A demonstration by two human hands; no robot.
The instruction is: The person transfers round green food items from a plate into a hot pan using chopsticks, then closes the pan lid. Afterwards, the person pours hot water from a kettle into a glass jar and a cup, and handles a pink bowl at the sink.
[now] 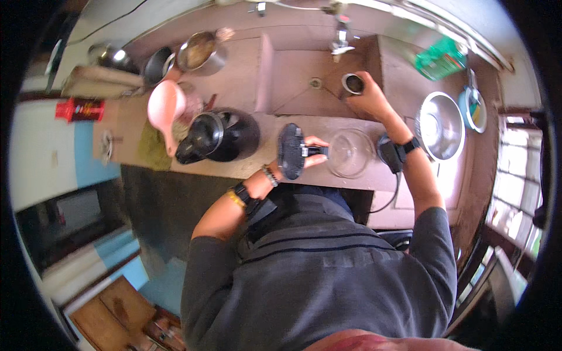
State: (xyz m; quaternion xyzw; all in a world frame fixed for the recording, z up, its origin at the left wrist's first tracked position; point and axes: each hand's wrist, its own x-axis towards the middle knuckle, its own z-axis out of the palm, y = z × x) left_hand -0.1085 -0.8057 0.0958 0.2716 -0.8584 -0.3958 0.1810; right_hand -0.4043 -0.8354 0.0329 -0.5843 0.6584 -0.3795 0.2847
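Note:
My left hand (315,141) grips the short stem of a black round lid-like part (290,151), its disc turned on edge above the counter's front. Over the right side of the sink (290,66), my right hand (371,100) holds a small cup (353,84), its mouth towards me and its inside dark. A clear glass bowl (350,153) sits on the counter between my two forearms. Left of the black part stands a large black jug (232,136) with a spout and lid.
A pink plastic scoop (167,105) lies left of the jug. Behind it are a steel pot (202,52) and a dark pan (158,66). On the right are a steel bowl (440,127), a blue basin (474,109) and a green bottle (441,59). A tap (342,37) overhangs the sink.

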